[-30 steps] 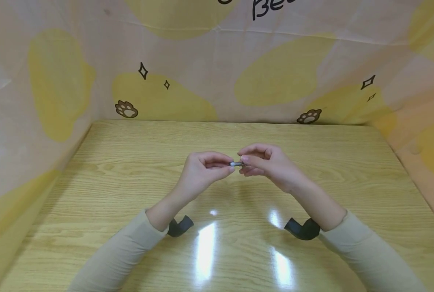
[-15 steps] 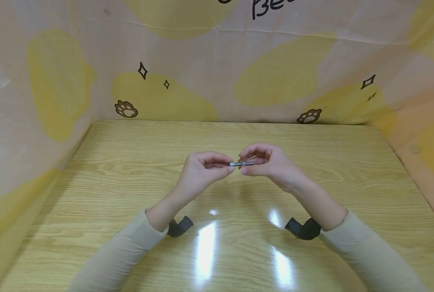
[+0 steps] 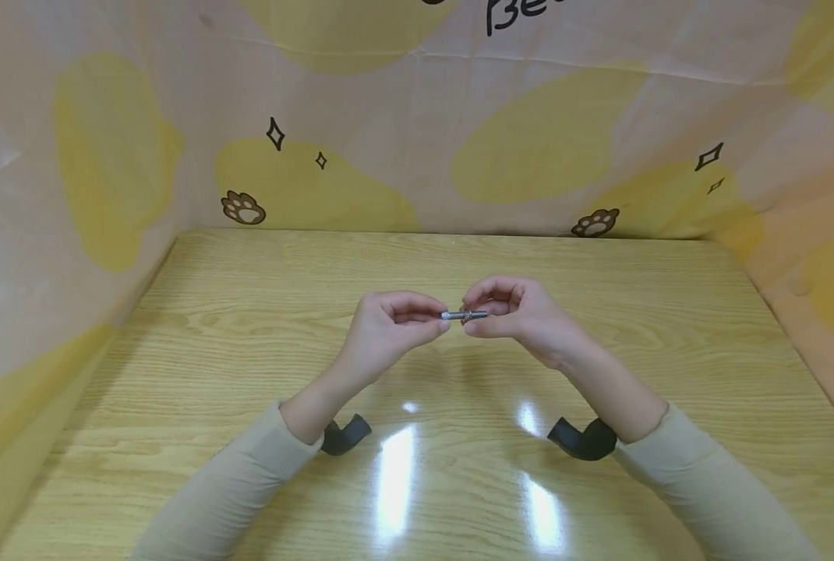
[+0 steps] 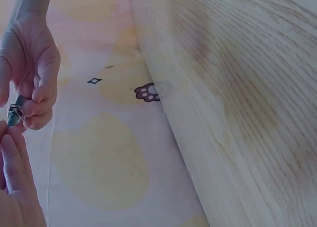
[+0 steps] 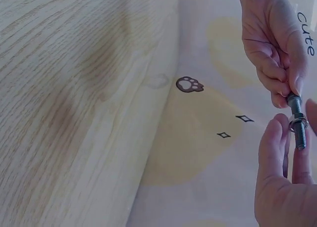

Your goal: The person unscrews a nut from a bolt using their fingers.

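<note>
A metal bolt [image 3: 478,314] lies level between the two hands, above the table, with a nut [image 5: 298,123] partway along its thread. My left hand [image 3: 391,326] pinches the head end between thumb and fingertips; the fingers hide part of the head. At the threaded end, my right hand [image 3: 521,319] has its thumb and fingers spread on either side of the nut. In the left wrist view, the right fingers [image 4: 42,96] are beside the nut and the thumb stands apart from it. The bolt's threaded tip points toward the right palm in the right wrist view.
Below the hands is a wood-grain table [image 3: 284,280] with bright light reflections. A patterned cloth [image 3: 403,140] with yellow patches and paw prints rises behind it and along both sides. Dark curved wrist pieces [image 3: 581,440] extend from below both sleeves.
One second ago the right thumb covered the nut and the threaded end. It has since shifted toward the body and away, exposing both. The left hand keeps its pinch in place.
</note>
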`<state>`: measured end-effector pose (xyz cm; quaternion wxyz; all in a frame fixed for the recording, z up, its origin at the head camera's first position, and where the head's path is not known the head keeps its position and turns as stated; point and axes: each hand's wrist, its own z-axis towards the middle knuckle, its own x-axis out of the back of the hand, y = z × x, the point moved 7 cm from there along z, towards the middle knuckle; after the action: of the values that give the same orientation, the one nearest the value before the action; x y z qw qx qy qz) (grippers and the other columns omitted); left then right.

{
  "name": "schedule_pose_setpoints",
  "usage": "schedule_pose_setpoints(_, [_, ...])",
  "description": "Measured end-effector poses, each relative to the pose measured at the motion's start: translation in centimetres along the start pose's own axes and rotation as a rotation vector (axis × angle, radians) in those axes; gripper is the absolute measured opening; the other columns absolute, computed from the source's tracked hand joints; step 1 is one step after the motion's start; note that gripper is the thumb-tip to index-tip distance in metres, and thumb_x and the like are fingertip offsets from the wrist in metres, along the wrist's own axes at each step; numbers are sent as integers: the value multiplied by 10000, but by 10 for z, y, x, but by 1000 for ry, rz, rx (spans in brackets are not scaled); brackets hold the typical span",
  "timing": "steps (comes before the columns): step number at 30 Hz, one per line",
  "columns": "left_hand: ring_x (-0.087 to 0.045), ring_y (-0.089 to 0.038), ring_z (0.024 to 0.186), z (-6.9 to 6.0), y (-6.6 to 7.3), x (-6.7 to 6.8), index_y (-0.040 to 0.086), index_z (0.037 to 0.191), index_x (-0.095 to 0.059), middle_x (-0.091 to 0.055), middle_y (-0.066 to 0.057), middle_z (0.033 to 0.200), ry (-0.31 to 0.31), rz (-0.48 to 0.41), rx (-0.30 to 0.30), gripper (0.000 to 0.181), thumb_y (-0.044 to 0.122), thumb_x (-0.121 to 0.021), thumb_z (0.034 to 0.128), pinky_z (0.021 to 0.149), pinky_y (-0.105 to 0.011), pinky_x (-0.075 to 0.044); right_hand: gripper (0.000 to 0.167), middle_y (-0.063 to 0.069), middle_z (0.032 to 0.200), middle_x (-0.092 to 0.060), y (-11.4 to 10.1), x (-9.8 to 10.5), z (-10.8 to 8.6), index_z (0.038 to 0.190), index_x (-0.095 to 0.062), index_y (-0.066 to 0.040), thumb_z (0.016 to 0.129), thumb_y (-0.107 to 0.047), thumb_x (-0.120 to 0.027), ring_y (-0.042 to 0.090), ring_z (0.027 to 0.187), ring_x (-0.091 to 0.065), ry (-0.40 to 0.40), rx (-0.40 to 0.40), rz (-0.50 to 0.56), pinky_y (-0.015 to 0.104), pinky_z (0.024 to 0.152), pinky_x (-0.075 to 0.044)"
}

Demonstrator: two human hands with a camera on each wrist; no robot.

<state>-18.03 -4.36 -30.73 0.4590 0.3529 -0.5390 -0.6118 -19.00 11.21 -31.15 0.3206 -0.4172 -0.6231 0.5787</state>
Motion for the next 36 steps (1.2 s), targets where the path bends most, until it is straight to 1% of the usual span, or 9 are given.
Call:
schedule_pose_setpoints(8, [-681,-213,780,0,-2,0,-46,925,-691,-694,-130,891,7,4,0,152,15,-725,791,730,-333,-568,47,49,805,-663,3,0,0,906,-655,-63,883,-60,-614,148,711,-652,9,-46,11,304,732,-564])
schedule_pose_setpoints(11, [-680,-213,787,1,-2,-1,-50,931,-689,-694,-133,896,-1,-3,0,160,20,-725,792,734,-332,-567,112,35,795,-669,3,1,1,874,-665,-80,828,21,-652,132,720,-648,-6,-27,15,279,726,-557])
schedule_pose_setpoints(15, [-679,-213,788,-1,-2,0,-55,934,-685,-691,-134,904,-1,2,-4,152,6,-715,798,730,-329,-568,233,31,895,-671,2,0,1,949,-639,-82,782,76,-673,148,805,-650,-28,-6,11,269,761,-545])
schedule_pose_setpoints(18, [-680,-216,786,-1,-1,1,-53,934,-686,-692,-135,905,8,7,-5,150,-1,-713,797,728,-329,-568,179,43,911,-664,3,-1,2,999,-618,-64,839,17,-636,167,810,-656,-28,-17,13,292,770,-550])
schedule_pose_setpoints(21, [-682,-215,791,-1,1,1,-49,936,-689,-694,-132,905,10,6,5,157,8,-720,793,732,-331,-568,82,49,832,-667,4,-1,3,945,-643,-66,901,-46,-576,160,729,-657,-23,-31,39,284,721,-562])
schedule_pose_setpoints(24, [-682,-212,794,0,1,0,-49,941,-689,-694,-128,906,3,0,15,167,14,-724,790,736,-331,-567,131,43,787,-669,4,0,2,876,-665,-90,903,-24,-555,133,696,-648,-30,-26,54,267,697,-561])
schedule_pose_setpoints(28, [-679,-216,797,2,0,0,-50,945,-687,-690,-128,911,-4,-2,1,167,12,-721,794,739,-333,-566,181,35,905,-659,0,2,2,929,-651,-97,837,53,-605,146,819,-653,-34,14,31,280,791,-540])
schedule_pose_setpoints(31, [-679,-218,797,1,0,2,-47,941,-687,-689,-127,911,0,0,-10,158,8,-717,797,738,-334,-566,189,55,973,-636,0,1,3,1001,-621,-74,840,24,-620,176,862,-652,-31,11,13,309,828,-531])
schedule_pose_setpoints(36, [-682,-218,802,0,-1,0,-52,943,-686,-692,-133,911,-2,-8,2,162,11,-718,796,740,-335,-566,94,54,821,-659,4,-2,1,913,-645,-82,921,-68,-552,155,718,-652,-21,-52,49,290,726,-562])
